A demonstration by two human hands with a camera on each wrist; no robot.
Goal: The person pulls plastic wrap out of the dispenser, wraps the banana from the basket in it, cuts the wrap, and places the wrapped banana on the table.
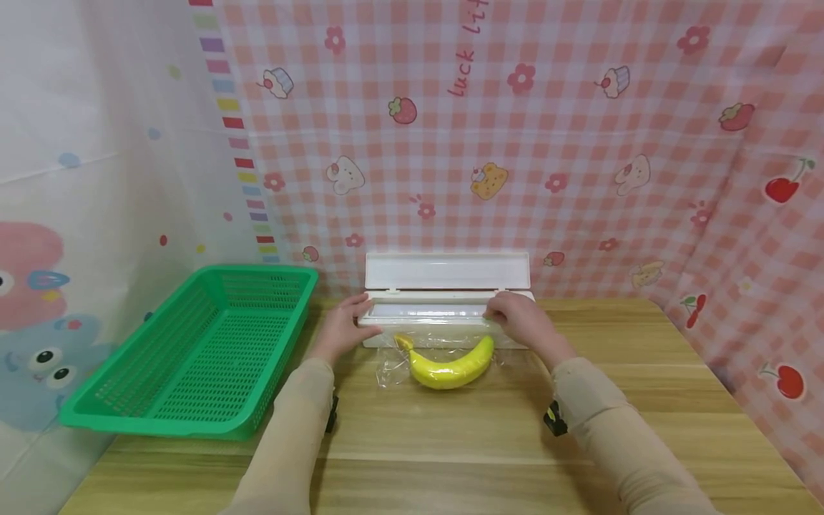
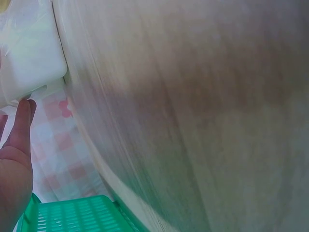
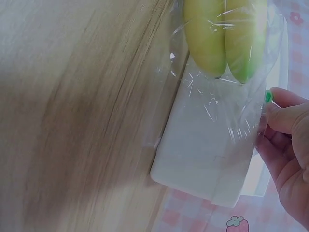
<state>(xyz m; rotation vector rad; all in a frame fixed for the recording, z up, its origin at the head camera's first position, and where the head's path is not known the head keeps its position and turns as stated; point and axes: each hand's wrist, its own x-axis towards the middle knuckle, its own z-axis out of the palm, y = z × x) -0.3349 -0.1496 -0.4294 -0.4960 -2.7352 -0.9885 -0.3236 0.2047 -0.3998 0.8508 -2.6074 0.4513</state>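
A white cling film dispenser (image 1: 425, 336) lies on the table, its lid (image 1: 447, 272) raised at the back. My left hand (image 1: 341, 329) grips the dispenser's left end, thumb in front and fingers round the side; the left wrist view catches only part of that hand (image 2: 17, 159). At the right end of the dispenser's top edge, my right hand (image 1: 520, 316) pinches a small green slider (image 3: 268, 96). Clear film (image 1: 391, 365) comes off the front and lies over yellow bananas (image 1: 450, 372). Two rounded banana ends (image 3: 205, 43) show under the film in the right wrist view.
To the left stands a green slotted basket (image 1: 257, 408) on the wooden table (image 1: 438, 443). Close behind the dispenser hangs a pink checked cloth (image 1: 450, 214), and more printed cloth (image 1: 759, 286) encloses the right side.
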